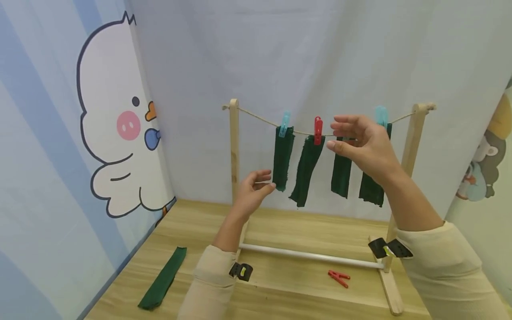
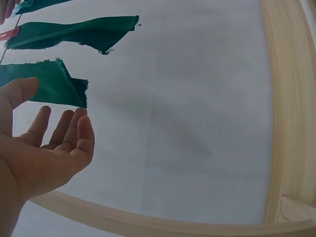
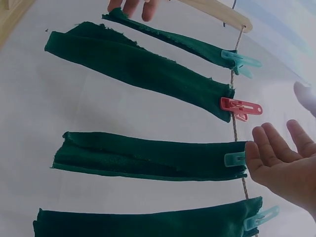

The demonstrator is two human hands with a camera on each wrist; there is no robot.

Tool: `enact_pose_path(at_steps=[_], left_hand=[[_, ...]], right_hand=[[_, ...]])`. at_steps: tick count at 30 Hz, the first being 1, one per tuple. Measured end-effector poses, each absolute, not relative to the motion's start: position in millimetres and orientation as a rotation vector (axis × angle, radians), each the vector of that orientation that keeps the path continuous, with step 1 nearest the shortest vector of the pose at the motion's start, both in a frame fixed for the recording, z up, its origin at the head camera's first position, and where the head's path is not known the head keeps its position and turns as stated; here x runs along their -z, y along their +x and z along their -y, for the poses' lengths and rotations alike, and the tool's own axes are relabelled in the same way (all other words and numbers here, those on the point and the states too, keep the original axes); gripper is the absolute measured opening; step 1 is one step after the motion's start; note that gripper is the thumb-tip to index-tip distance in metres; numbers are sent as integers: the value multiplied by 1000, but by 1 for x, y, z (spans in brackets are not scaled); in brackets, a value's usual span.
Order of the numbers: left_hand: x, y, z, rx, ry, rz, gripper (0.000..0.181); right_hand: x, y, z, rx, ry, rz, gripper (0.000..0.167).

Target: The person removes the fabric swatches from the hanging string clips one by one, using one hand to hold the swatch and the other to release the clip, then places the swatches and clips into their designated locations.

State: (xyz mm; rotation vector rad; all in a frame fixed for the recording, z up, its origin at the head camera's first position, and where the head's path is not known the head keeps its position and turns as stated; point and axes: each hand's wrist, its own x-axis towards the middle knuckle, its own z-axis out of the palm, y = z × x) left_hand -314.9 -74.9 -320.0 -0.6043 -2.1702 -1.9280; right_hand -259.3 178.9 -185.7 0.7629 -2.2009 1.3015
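Left of the rack [image 1: 234,151], one loose strip [image 1: 164,278] of green cloth lies on the table [image 1: 200,222], apparently the only one left to hang. By the rack's left post, the left hand [image 1: 253,192] has its fingers parted, gripping nothing. Along the rack's line, four hanging strips [image 1: 283,162] look done, clipped by three blue pegs [image 1: 285,123] and one red peg [image 1: 318,130]. Before the rack's right half lies one unused red peg [image 1: 339,278]; at the rack's line there, the right hand [image 1: 370,146] curves its fingers loosely, holding nothing.
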Motion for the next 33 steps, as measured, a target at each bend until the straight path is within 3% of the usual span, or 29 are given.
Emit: enact_pose_path(at_steps=[10,25,33], left_hand=[[325,-319,66,1972,-589,2229,51],[326,-317,69,2043,-610,2077,20],[329,-312,72,2058,-576,2095,20]], right_hand=[[179,-263,-175,-1382,731,2183,52],[169,-275,-153,-1386,746,2192,50],[166,-278,-142,-1388,772,2109,45]])
